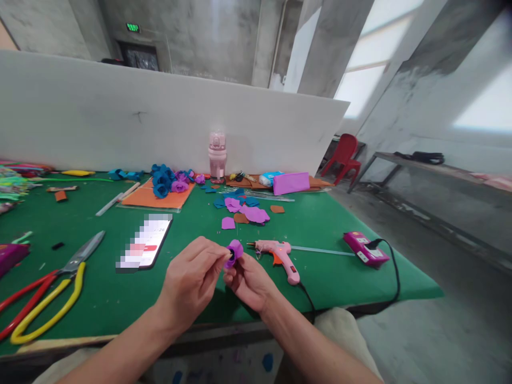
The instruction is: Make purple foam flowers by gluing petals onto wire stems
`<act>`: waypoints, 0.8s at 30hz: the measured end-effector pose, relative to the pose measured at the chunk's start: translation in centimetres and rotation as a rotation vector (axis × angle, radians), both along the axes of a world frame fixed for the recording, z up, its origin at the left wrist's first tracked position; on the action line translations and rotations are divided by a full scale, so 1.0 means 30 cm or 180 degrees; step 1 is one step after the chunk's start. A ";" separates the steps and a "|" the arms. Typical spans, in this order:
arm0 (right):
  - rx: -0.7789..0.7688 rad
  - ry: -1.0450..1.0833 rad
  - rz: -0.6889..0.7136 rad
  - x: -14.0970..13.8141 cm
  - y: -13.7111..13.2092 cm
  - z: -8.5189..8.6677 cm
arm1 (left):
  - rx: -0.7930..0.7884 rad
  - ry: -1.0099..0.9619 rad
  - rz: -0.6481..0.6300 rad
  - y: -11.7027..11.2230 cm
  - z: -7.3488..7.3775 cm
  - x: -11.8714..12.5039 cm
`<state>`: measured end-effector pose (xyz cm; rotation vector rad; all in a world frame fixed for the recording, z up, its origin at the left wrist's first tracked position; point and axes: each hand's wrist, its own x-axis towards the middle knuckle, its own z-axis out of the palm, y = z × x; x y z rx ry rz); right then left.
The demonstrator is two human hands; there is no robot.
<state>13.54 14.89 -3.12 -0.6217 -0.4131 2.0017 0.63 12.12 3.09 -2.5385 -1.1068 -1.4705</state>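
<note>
From the head view, I see a person at a green-topped bench (120, 312), both hands together near its front edge. Between them is a small purple flower piece (236, 246) with a dark centre, held up just above the surface. The left hand (192, 280) pinches its near side between thumb and fingertips; the right hand (251, 281) has its fingers closed round it from the right and below.

Just right of them lies a pink glue gun (276, 247), nozzle towards the flower piece, its black cord (307, 300) dropping over the front edge. A clear stick (320, 249) stretches from behind the gun towards a purple power strip (365, 249). With gun and cord there, the space right of the hands is crowded.

Straight beyond are scattered purple petals (256, 214) and brown scraps (277, 209). To the left, a phone (154, 242) lies at a slant, then big shears (76, 264) with red and yellow handles, blades a little apart. Further back, blue flowers (162, 181) and purple ones sit on an orange sheet (156, 201). A pink bottle (217, 160) stands upright before a long white panel (168, 114) that closes off the far side; a purple case (291, 183) is to its right.
</note>
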 end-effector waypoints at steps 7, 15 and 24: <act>0.0001 0.0010 0.0013 -0.001 -0.001 -0.002 | 0.0113 0.0025 0.0057 0.006 -0.009 0.001; -0.0039 0.0061 -0.0023 -0.002 0.001 -0.006 | 0.0110 0.0072 0.0086 0.003 -0.007 0.002; -0.0052 0.0040 -0.0030 -0.005 -0.001 -0.004 | 0.0020 0.0026 0.0083 0.004 -0.005 0.002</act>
